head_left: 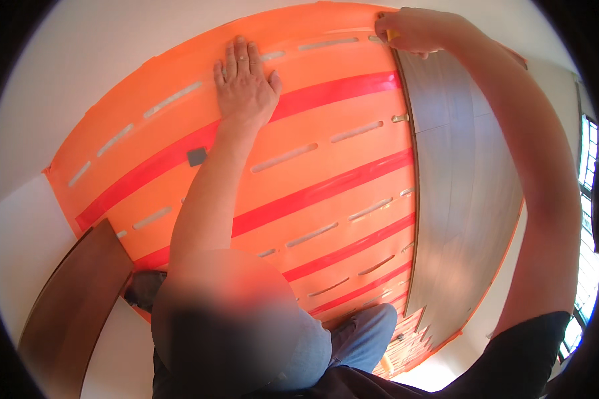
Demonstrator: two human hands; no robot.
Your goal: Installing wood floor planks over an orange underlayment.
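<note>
My left hand point(245, 78) lies flat, fingers spread, on an orange underlay sheet point(326, 166) with red stripes and pale slots, which covers the floor. My right hand point(409, 30) is closed around a small yellow object point(393, 34) at the far end of the laid grey-brown floor planks point(459, 186), right at the seam where they meet the orange sheet. Most of the yellow object is hidden inside the fist. Both arms reach forward from the lower edge.
A loose dark brown plank point(73, 312) lies at the lower left on the white floor point(20, 239). A small grey square point(196, 157) sits on the orange sheet. My knee in blue jeans point(363, 332) is at the bottom. A window point(589, 199) is at the right.
</note>
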